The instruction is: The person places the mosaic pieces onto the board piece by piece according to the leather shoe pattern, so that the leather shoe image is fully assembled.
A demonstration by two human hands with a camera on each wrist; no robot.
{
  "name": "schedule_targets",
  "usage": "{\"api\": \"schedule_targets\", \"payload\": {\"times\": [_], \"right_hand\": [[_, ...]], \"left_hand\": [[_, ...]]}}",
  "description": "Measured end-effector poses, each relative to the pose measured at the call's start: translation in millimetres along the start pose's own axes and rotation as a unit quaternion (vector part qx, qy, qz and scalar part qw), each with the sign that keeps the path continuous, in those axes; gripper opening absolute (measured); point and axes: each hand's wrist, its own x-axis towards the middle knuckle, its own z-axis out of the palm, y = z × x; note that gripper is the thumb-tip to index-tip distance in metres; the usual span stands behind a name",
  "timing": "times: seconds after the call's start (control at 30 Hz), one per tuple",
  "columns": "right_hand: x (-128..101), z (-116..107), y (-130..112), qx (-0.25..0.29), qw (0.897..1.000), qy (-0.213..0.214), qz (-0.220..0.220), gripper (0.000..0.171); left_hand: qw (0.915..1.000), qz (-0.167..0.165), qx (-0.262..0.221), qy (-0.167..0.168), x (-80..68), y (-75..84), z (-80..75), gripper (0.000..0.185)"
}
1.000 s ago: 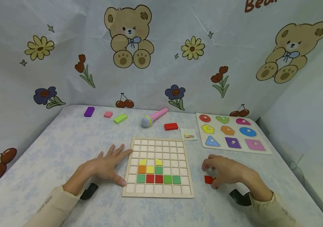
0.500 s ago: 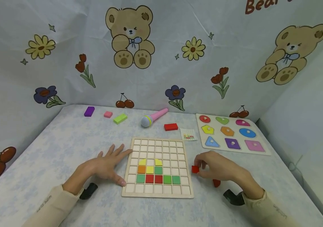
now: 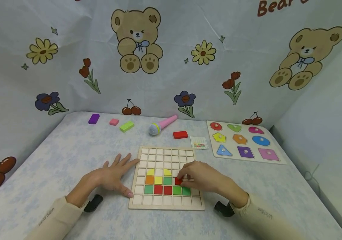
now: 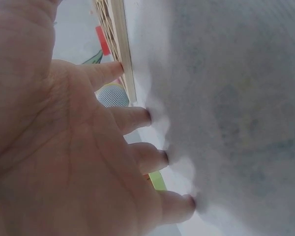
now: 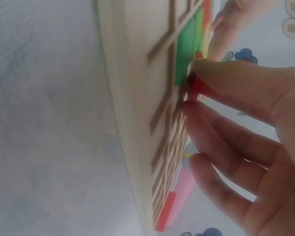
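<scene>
A wooden grid board (image 3: pixel 148 200) lies on the table, with colored square tiles in some of its cells and two yellow pieces above them. My right hand (image 3: pixel 204 176) is over the board's right half and pinches a red tile (image 3: pixel 178 181) between thumb and fingers. The red tile is just right of a green tile (image 3: pixel 167 181); in the right wrist view this red tile (image 5: pixel 195 86) is close over the cells. My left hand (image 3: pixel 111 175) is spread flat at the board's left edge, thumb and index fingertip touching the frame.
Beyond the board lie a pink toy microphone (image 3: pixel 162 125), a red block (image 3: pixel 180 135) and a small pattern card (image 3: pixel 199 143). A shape puzzle board (image 3: pixel 261 155) is at the back right. Purple (image 3: pixel 94 119), pink (image 3: pixel 114 122) and lime green (image 3: pixel 127 126) blocks lie back left.
My right hand picked up a red tile from the table right of the board and carried it left over the grid. Another red piece there is now out of sight. The left hand stayed put.
</scene>
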Motion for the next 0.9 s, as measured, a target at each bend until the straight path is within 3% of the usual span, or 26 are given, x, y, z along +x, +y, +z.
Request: {"api": "schedule_targets", "payload": {"times": [0.13,0.4,0.63,0.9], "right_hand": [[4.1,3.5,-1.5,-0.012,1.0,0.009,-0.017,0.012],[-9.1,-7.2,-2.0,-0.026,0.999,-0.031,0.006,0.023],[-42.6,-22.9,14.8,0.016,0.993,-0.041,0.109,0.04],[-89.8,-23.7,42.6,0.053,0.968,-0.072,0.234,0.045]], "left_hand": [[1.0,0.001,0.0,0.002,-0.7,1.2,-1.4,0.121],[1.0,0.001,0.0,0.005,-0.4,1.3,-2.7,0.121],[1.0,0.0,0.0,-0.001,0.8,0.2,-2.1,0.122],[1.0,-0.004,0.002,-0.003,-0.5,0.1,-1.8,0.121]]}}
